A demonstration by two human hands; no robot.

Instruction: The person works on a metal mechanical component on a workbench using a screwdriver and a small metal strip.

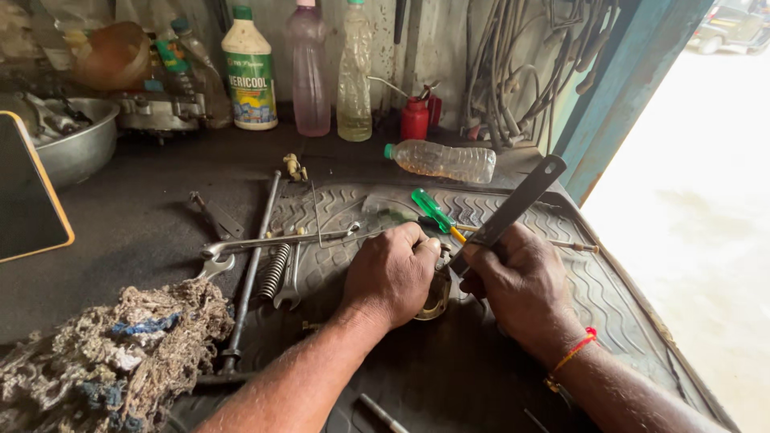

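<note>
My left hand [391,273] is closed over a small brass-coloured round part [435,301] and presses it onto the black ribbed rubber mat [609,297]. My right hand [520,285] grips a flat dark metal blade [521,200], which slants up to the right; its lower end meets the part between my two hands. A green-handled screwdriver [433,212] lies on the mat just behind my hands, its shaft running right behind the blade. Most of the brass part is hidden under my left fingers.
A long steel rod [255,265], a spanner [273,240], a coil spring [273,273] and a wad of dirty rags [120,353] lie to the left. Bottles [249,68] stand along the back wall, one plastic bottle [443,160] lies flat, and a metal bowl [76,148] sits far left.
</note>
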